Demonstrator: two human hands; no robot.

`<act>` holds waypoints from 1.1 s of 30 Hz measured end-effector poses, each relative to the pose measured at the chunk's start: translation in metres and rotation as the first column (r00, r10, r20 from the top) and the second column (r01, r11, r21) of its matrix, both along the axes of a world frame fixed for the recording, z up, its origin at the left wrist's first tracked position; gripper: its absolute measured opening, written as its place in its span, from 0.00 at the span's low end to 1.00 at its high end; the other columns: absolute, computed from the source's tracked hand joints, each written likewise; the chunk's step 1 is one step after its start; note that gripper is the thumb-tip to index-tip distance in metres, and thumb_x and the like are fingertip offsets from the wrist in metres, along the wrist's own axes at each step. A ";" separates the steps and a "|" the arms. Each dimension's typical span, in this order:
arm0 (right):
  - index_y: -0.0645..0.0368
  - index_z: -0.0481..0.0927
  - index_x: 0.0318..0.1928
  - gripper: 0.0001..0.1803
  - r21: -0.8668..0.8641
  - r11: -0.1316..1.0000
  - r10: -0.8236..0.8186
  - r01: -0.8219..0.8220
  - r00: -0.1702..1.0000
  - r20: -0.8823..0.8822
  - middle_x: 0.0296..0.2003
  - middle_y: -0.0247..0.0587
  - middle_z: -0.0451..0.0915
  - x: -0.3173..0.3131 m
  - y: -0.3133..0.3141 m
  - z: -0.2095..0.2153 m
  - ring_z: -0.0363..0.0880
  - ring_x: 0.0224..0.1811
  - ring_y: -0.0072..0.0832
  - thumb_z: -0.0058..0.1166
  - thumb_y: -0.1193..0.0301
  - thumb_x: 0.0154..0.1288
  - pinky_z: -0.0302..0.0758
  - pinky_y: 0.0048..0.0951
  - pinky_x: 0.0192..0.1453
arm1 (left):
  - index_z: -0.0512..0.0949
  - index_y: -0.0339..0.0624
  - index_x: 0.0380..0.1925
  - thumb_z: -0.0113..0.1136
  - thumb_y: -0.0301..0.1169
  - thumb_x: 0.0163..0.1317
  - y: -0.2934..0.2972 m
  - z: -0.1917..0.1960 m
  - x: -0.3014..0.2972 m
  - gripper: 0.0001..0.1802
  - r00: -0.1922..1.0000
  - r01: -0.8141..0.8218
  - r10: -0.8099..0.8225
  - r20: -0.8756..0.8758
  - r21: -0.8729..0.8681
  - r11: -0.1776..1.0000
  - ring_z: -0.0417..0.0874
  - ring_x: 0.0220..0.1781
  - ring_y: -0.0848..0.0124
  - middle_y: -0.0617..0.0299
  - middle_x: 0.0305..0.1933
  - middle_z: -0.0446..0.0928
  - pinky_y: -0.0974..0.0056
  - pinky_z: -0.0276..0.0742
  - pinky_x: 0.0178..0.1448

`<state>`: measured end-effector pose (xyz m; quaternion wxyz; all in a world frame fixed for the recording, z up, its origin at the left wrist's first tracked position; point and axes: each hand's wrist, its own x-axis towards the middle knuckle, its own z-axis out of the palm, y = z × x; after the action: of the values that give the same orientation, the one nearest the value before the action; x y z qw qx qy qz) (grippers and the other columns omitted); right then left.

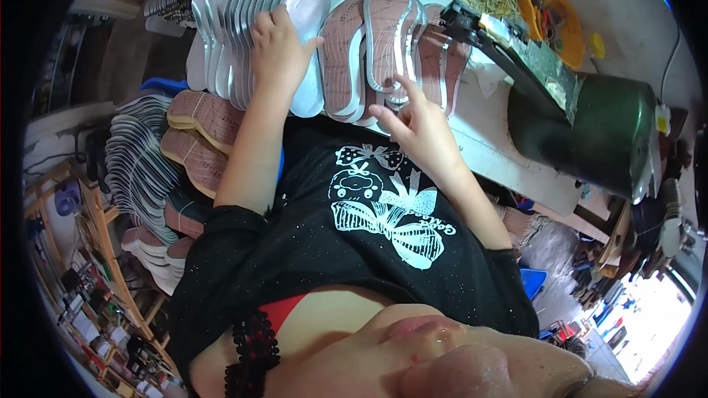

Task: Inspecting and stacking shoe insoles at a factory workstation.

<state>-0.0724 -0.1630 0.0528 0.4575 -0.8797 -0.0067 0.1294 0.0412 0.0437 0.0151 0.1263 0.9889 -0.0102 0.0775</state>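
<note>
Here, left hand [280,48] lies flat, fingers spread, on a fanned row of silver insoles [243,22] at the far edge of the white worktable [509,155]. Right hand [417,121] is half open, fingers curled, fingertips touching the near end of the brown-topped insoles [369,51] just beside them. Green machine [590,129] sits to the right. More insoles stacked [140,155] at left, below the table.

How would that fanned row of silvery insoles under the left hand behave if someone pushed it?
The silvery insoles look thin and flat, so probably light and somewhat bendy. They lean overlapped on edge, so a push would likely make them slide or topple sideways. The left hand lies spread on them, seemingly steadying the row.
</note>
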 end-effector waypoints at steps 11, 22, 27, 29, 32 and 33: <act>0.67 0.71 0.53 0.22 0.136 0.990 -0.027 0.029 0.999 -0.021 0.20 0.45 0.77 -0.011 -0.006 -0.007 0.75 0.18 0.28 0.57 0.69 0.61 0.71 0.27 0.26 | 0.70 0.37 0.47 0.62 0.34 0.55 0.020 -0.010 0.041 0.22 0.957 0.065 -0.022 0.289 -0.139 0.988 0.80 0.37 0.51 0.51 0.30 0.78 0.53 0.74 0.45; 0.67 0.76 0.48 0.17 0.219 0.975 -0.030 0.029 1.000 0.003 0.24 0.40 0.80 -0.010 -0.008 -0.010 0.76 0.23 0.20 0.58 0.70 0.61 0.73 0.24 0.30 | 0.72 0.40 0.40 0.54 0.42 0.59 0.008 0.079 0.008 0.17 0.981 0.144 -0.063 0.181 -0.484 0.863 0.75 0.29 0.71 0.63 0.26 0.72 0.68 0.71 0.35; 0.64 0.67 0.58 0.34 0.312 0.946 -0.058 -0.084 0.906 0.419 0.49 0.49 0.76 0.005 0.013 0.030 0.75 0.52 0.36 0.65 0.71 0.51 0.70 0.34 0.55 | 0.72 0.41 0.48 0.54 0.19 0.54 -0.033 0.124 -0.036 0.19 0.892 0.452 -0.345 0.291 -0.595 0.664 0.65 0.22 0.84 0.67 0.19 0.63 0.75 0.62 0.26; 0.63 0.66 0.58 0.34 0.020 1.000 -0.003 -0.014 0.741 0.671 0.49 0.51 0.75 0.010 0.017 0.030 0.74 0.50 0.45 0.63 0.75 0.48 0.70 0.39 0.52 | 0.72 0.40 0.48 0.55 0.19 0.55 -0.058 0.133 -0.045 0.18 0.816 0.556 -0.492 0.305 -0.649 0.520 0.66 0.21 0.84 0.69 0.19 0.65 0.76 0.62 0.26; 0.62 0.75 0.45 0.17 0.146 0.989 -0.061 -0.038 0.786 0.615 0.33 0.49 0.77 0.009 0.004 0.034 0.77 0.35 0.44 0.58 0.77 0.51 0.72 0.39 0.38 | 0.73 0.37 0.48 0.53 0.19 0.59 -0.070 0.128 -0.041 0.15 0.792 0.553 -0.492 0.361 -0.767 0.326 0.68 0.26 0.85 0.71 0.26 0.69 0.78 0.63 0.30; 0.62 0.76 0.43 0.14 0.176 0.984 -0.084 -0.020 0.824 0.560 0.29 0.48 0.77 0.007 0.000 0.037 0.76 0.31 0.43 0.58 0.77 0.53 0.72 0.37 0.35 | 0.72 0.36 0.49 0.53 0.19 0.60 -0.069 0.123 -0.035 0.16 0.806 0.515 -0.482 0.343 -0.808 0.286 0.71 0.29 0.84 0.69 0.29 0.71 0.79 0.66 0.32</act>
<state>-0.0653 -0.1634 0.0900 0.5122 -0.8351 -0.1384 -0.1457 0.0064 -0.0255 0.1377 0.6297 0.7239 -0.2783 0.0439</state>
